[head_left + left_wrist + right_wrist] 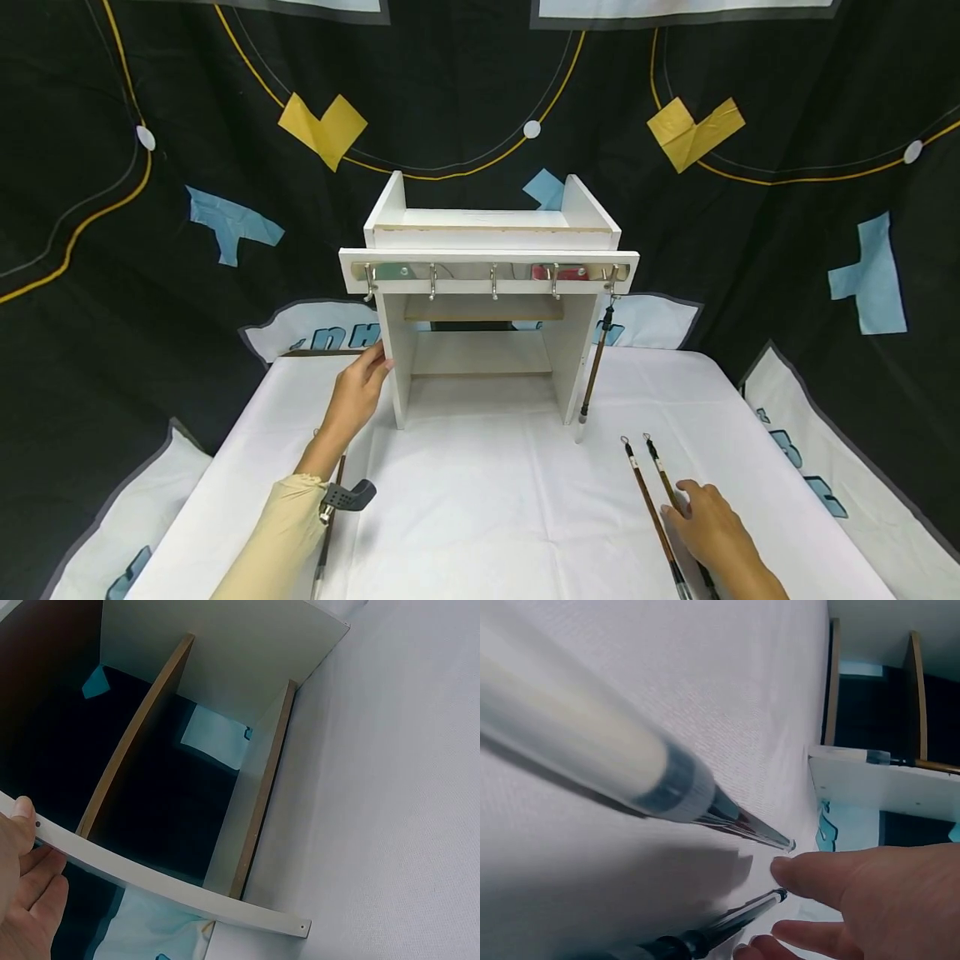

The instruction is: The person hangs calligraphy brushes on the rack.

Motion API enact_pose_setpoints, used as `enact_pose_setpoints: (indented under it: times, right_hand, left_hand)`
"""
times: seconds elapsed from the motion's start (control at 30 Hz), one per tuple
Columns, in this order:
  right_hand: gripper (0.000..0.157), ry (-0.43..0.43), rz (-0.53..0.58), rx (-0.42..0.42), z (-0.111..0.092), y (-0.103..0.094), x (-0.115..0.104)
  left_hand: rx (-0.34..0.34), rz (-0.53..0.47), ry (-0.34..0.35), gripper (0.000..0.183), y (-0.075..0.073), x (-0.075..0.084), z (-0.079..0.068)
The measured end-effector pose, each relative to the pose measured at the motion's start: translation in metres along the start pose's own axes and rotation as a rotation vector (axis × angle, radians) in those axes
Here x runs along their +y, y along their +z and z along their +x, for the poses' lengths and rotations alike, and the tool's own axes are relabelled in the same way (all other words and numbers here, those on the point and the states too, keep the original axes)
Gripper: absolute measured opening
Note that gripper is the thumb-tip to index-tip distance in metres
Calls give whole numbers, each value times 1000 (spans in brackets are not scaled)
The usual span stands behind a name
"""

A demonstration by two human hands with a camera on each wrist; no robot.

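Note:
My left hand (pixel 358 393) grips the left side panel (pixel 169 885) of a small white shelf unit (pixel 480 238). In the left wrist view the thumb lies on the panel's front edge and the fingers reach behind it. At the lower right my right hand (pixel 712 529) is over a long brown-handled brush (pixel 662 473). In the right wrist view its thumb and fingers are spread apart around that brush's (pixel 739 919) shaft. A second brush (pixel 651 508) lies just to the left, with a capped tip toward the near edge. Another brush (pixel 597 358) hangs from the rightmost hook.
A rail with several metal hooks (pixel 493 282) crosses the unit's front. Another brush (pixel 327 542) lies partly under my left forearm. White cloth covers the table (pixel 480 508). A black curtain (pixel 465 83) with yellow and blue tape hangs behind.

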State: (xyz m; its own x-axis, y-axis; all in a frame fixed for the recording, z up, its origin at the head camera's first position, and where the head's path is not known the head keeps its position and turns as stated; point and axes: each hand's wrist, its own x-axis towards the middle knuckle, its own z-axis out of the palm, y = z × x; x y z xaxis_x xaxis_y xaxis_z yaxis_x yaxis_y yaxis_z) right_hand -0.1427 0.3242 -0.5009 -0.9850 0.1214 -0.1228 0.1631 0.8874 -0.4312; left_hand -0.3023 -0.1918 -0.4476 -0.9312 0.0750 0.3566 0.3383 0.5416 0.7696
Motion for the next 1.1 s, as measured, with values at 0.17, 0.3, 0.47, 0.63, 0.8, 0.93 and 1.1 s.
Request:
enact_pose_setpoints:
  times: [0.17, 0.3, 0.47, 0.63, 0.8, 0.93, 1.1]
  right_hand:
    - [57, 22, -26, -21, -3, 6, 1]
    - [53, 21, -40, -21, -5, 9, 2]
    - [50, 36, -55, -22, -4, 10, 2]
    - [49, 48, -58, -38, -3, 9, 2]
    - [44, 30, -64, -38, -3, 9, 1]
    - [43, 22, -62, -38, -4, 9, 0]
    - [42, 35, -54, -51, -5, 11, -1]
  left_hand:
    - [-4, 1, -5, 53, 1, 1, 0]
    - [-9, -3, -14, 53, 1, 3, 0]
    - [-3, -12, -7, 53, 0, 4, 0]
    - [3, -6, -2, 54, 0, 3, 1]
    - [4, 2, -8, 54, 0, 2, 1]
    - [4, 3, -16, 54, 0, 1, 1]
    - [5, 3, -24, 54, 0, 1, 0]
